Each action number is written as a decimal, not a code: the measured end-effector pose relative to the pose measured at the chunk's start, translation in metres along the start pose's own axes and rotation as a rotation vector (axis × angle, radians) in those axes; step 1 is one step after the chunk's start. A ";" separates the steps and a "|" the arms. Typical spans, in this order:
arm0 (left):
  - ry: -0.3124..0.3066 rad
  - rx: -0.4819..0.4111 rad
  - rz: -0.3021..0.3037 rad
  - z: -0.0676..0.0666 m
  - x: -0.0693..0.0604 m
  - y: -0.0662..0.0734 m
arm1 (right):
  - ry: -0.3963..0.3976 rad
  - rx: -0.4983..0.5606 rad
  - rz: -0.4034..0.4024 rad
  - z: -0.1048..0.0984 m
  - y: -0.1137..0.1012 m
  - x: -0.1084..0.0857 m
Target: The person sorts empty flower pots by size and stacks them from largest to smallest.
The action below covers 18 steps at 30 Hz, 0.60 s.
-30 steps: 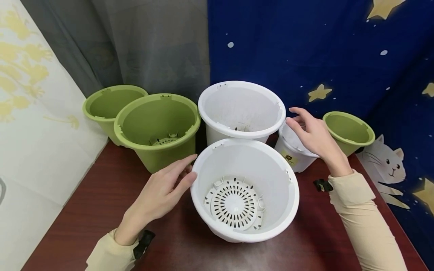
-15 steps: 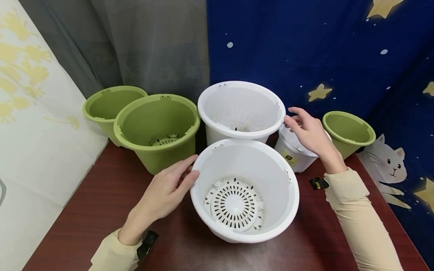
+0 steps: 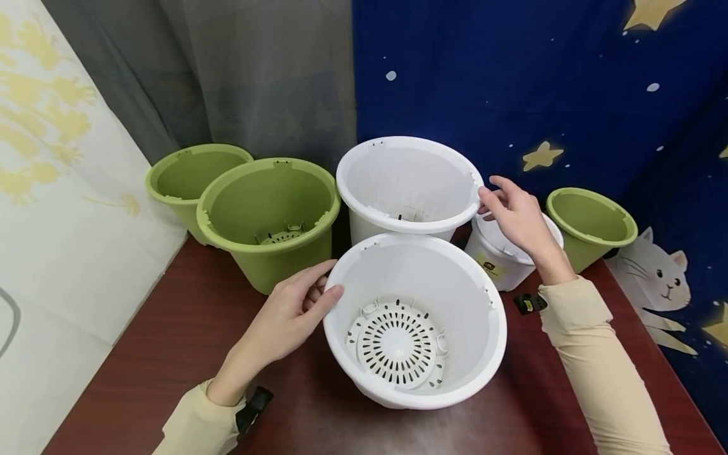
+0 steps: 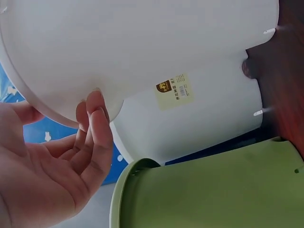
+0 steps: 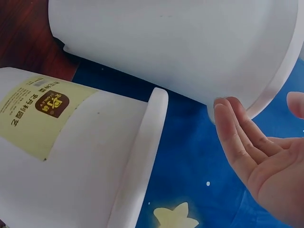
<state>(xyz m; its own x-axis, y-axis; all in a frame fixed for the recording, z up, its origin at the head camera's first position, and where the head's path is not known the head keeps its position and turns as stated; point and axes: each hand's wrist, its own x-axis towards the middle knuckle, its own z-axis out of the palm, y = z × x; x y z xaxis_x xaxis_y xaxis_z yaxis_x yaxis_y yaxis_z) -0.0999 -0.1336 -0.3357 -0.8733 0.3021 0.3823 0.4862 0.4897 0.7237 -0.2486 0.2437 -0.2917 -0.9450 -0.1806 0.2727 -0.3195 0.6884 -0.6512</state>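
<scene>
My left hand (image 3: pixel 296 306) holds the left rim of the front white plastic flowerpot (image 3: pixel 489 366), thumb over the rim and fingers against the outer wall. Slots pierce this pot's floor. In the left wrist view, the left hand (image 4: pixel 57 166) has its fingertips bent against the white wall. My right hand (image 3: pixel 520 218) is at the right rim of the rear white flowerpot (image 3: pixel 409 224). The right wrist view has the fingers of this right hand (image 5: pixel 266 166) nearly straight, their tips at the wall below the rim. Its thumb looks apart from the rim there.
A small white labelled pot (image 3: pixel 500 268) stands beneath my right hand, with a small green pot (image 3: pixel 594 237) to its right. Two larger green pots, one nearer (image 3: pixel 273 262) and one behind (image 3: pixel 188 218), stand left on the dark red table (image 3: pixel 170 354). Curtains hang behind.
My left thumb has moved right over the front white pot's rim. My right hand has moved slightly left, up to the rear white pot's rim. The view has shifted slightly; the pots stand where they were.
</scene>
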 end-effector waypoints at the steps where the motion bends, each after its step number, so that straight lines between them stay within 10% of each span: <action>1: -0.002 -0.008 -0.002 0.000 0.000 0.000 | -0.003 0.002 0.005 0.000 0.000 0.000; 18: -0.017 -0.233 -0.161 0.007 0.002 0.002 | 0.005 0.001 0.064 0.010 0.000 0.014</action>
<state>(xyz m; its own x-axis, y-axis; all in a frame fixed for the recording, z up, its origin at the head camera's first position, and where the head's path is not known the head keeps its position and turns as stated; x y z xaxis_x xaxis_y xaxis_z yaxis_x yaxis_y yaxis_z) -0.1008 -0.1267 -0.3374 -0.9371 0.2501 0.2433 0.3191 0.3321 0.8876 -0.2621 0.2340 -0.2950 -0.9632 -0.1327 0.2338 -0.2583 0.6975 -0.6684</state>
